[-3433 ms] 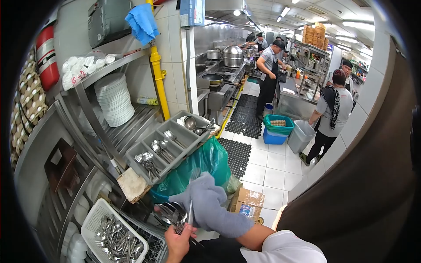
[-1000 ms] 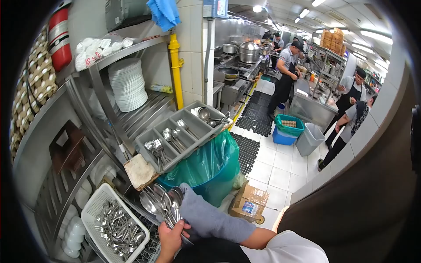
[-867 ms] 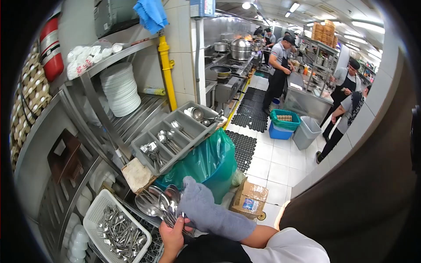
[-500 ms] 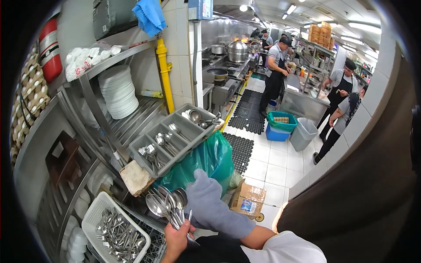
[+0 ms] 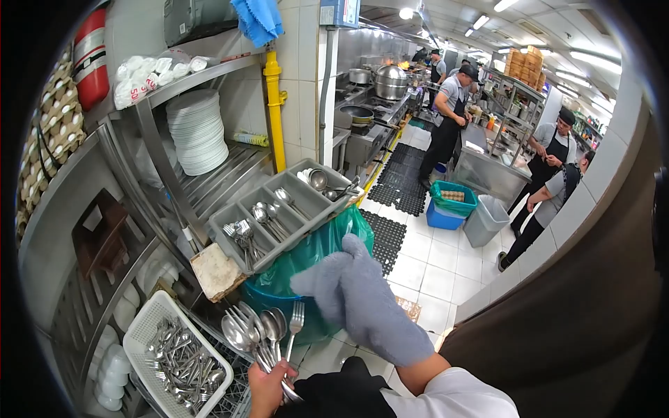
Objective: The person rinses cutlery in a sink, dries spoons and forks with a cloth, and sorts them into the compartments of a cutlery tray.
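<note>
My left hand is closed around the handles of a bunch of spoons and forks, heads upward. One fork stands apart from the bunch on its right. A grey cloth covers my right hand and wrist, hiding the fingers; it is beside the cutlery and not touching it. Below and left of my left hand, a white plastic basket holds a heap of mixed cutlery. Beyond my hands, a grey cutlery tray has forks, spoons and ladles in separate compartments.
A bin lined with a green bag stands under the tray's edge. Stacked white plates fill part of the left shelf. Across the aisle are a blue bin and a grey bin. Several people work farther back. A dark wall panel borders the right.
My cloth-covered right hand has moved up and away from the cutlery. One fork now stands clear beside the bunch in my left hand. The view has shifted slightly.
</note>
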Action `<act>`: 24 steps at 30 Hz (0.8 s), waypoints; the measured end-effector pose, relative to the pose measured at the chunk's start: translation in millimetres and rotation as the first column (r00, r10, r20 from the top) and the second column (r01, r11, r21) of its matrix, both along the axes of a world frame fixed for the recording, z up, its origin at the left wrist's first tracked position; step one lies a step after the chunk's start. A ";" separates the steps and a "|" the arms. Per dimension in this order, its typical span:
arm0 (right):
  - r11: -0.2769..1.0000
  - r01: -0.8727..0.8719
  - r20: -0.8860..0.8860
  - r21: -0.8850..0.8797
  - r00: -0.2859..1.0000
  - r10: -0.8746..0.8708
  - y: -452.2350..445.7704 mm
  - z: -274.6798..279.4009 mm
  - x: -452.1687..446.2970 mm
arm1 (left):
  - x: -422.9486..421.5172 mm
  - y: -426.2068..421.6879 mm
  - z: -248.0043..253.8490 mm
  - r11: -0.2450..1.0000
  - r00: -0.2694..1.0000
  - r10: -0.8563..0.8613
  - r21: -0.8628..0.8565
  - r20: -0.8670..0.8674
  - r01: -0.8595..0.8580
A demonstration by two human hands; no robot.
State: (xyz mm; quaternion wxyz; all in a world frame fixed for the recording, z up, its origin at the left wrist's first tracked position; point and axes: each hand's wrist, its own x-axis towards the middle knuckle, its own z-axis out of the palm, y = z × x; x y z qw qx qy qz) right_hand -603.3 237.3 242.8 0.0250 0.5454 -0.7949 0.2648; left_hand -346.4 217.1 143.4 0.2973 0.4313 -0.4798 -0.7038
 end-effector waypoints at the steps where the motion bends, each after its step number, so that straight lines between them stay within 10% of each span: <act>1: 0.998 -0.054 -0.003 0.020 0.999 0.054 1.3 -5.8 4.2 | -0.9 -1.1 0.0 1.000 1.000 0.003 0.002 -0.002 -0.003; 9: 0.820 -0.273 -0.475 0.503 0.705 0.526 16.2 -54.0 58.0 | -3.1 1.9 -11.1 0.999 0.997 -0.002 -0.043 -0.083 -0.002; 11: 0.820 -0.440 -0.378 0.365 0.735 0.563 24.3 -46.8 59.6 | -8.9 5.3 -8.4 0.996 0.995 -0.088 -0.031 -0.036 0.087; 13: 0.858 -0.490 0.194 -0.155 0.836 0.513 18.0 -34.7 61.0 | -15.0 8.5 -7.6 0.992 0.992 -0.117 -0.054 -0.046 0.115; 21: 0.992 0.082 0.210 -0.101 0.976 -0.059 -11.1 -32.2 60.1 | -24.9 17.2 -0.4 0.990 0.984 -0.133 0.039 -0.118 0.139; 23: 0.992 0.123 0.944 -0.016 0.329 -0.025 -21.9 -18.6 51.1 | -23.2 18.8 -1.4 0.988 0.982 -0.150 0.019 -0.116 0.153; 24: 0.992 0.122 0.944 -0.016 0.329 -0.026 -23.5 -25.1 46.8 | -22.8 19.0 -1.5 0.985 0.978 -0.172 -0.004 -0.114 0.173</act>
